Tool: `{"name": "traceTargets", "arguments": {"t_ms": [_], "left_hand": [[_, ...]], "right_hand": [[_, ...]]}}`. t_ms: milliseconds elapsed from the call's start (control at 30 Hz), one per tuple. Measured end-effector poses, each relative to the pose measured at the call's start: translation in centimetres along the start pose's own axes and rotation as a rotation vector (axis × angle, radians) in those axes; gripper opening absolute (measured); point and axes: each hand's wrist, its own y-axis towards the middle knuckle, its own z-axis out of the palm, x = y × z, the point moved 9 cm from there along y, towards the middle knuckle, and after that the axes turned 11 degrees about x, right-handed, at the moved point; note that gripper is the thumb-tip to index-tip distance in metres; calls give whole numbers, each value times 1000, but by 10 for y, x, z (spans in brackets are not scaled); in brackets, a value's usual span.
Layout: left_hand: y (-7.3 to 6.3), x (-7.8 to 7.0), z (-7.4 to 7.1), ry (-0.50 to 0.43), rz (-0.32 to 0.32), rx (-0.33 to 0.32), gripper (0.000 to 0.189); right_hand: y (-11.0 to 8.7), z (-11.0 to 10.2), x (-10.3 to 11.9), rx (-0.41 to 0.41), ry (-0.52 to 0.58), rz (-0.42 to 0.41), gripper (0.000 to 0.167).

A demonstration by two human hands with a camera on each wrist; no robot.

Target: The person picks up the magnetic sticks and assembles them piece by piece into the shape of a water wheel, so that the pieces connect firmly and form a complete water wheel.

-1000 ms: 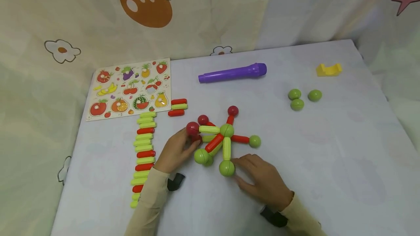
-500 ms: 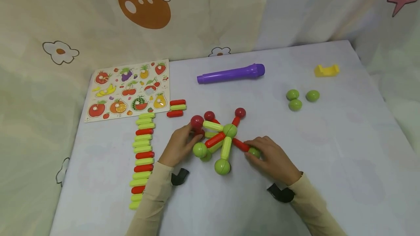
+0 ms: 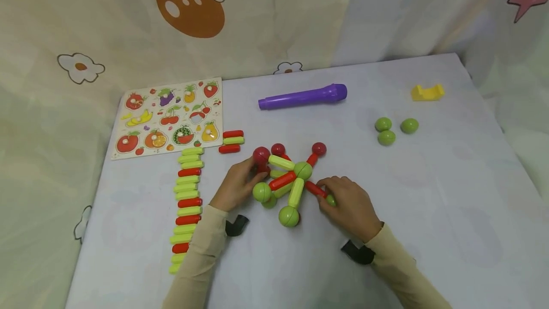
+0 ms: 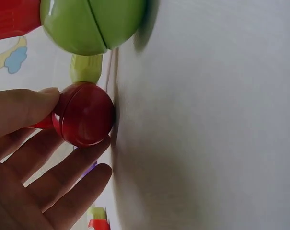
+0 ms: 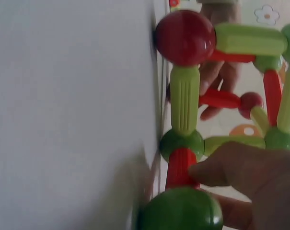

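A toy frame of red and green sticks joined by balls [image 3: 303, 170] stands on the white table between both hands. My left hand [image 3: 233, 187] holds its left side. In the left wrist view the thumb lies on a dark red ball [image 4: 87, 115], with the fingers spread behind and under it. At the frame's right side my right hand [image 3: 351, 206] pinches a red stick [image 3: 316, 189] that ends in a green ball [image 5: 180, 211]. The right wrist view shows the thumb pressed against that stick [image 5: 181, 167], low by the table surface.
Loose green and red sticks [image 3: 187, 188] form a column at left, with a few more [image 3: 231, 141] beside a fruit puzzle board [image 3: 167, 118]. A purple toy microphone [image 3: 302, 97] lies behind the frame. Three green balls [image 3: 386, 138] and a yellow piece [image 3: 427, 93] sit at right.
The frame has turned clockwise seen from above and shifted slightly right. My right hand has gone from the front green ball to the red stick at right; my left hand has followed the frame.
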Motion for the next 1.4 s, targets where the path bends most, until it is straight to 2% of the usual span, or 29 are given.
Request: {"name": "traceTargets", "arguments": {"t_ms": [133, 300, 400, 467, 567, 667, 800, 867, 967, 1000, 1067, 1167, 1233, 1300, 1400], "left_hand": [[2, -2, -1, 6, 5, -3, 40], [6, -2, -1, -14, 2, 14, 41], [12, -1, -1, -43, -5, 35, 42], [17, -1, 0, -58, -13, 55, 43], [25, -2, 1, -63, -12, 92, 42], [29, -5, 1, -54, -4, 111, 40], [32, -9, 2, -64, 24, 138, 37], [32, -11, 4, -83, 37, 176, 37], [28, -11, 1, -92, 15, 217, 40], [25, -11, -5, -74, 0, 205, 41], [19, -6, -21, 14, -43, 135, 41], [7, 7, -53, 231, -153, -47, 36], [-1, 19, -66, 369, -242, -128, 33], [-6, 29, -72, 449, -303, -158, 33], [-7, 37, -71, 504, -320, -165, 33]], "right_hand": [[1, -5, -3, -24, -9, -28, 21], [11, -16, 6, -16, -21, -166, 31], [24, -23, 12, 15, -50, -245, 35], [32, -24, 15, 69, -82, -272, 33], [40, -18, 16, 163, -127, -273, 29], [41, -13, 17, 225, -142, -244, 25], [34, -11, 20, 260, -127, -209, 23], [29, -10, 24, 267, -120, -210, 20], [21, -9, 30, 268, -115, -232, 15], [18, -8, 32, 264, -116, -240, 14], [14, -7, 35, 253, -129, -244, 12], [10, -6, 39, 243, -132, -237, 11], [7, -5, 41, 244, -134, -239, 10], [5, -3, 44, 249, -131, -250, 11], [3, -3, 48, 252, -134, -272, 12]]}}
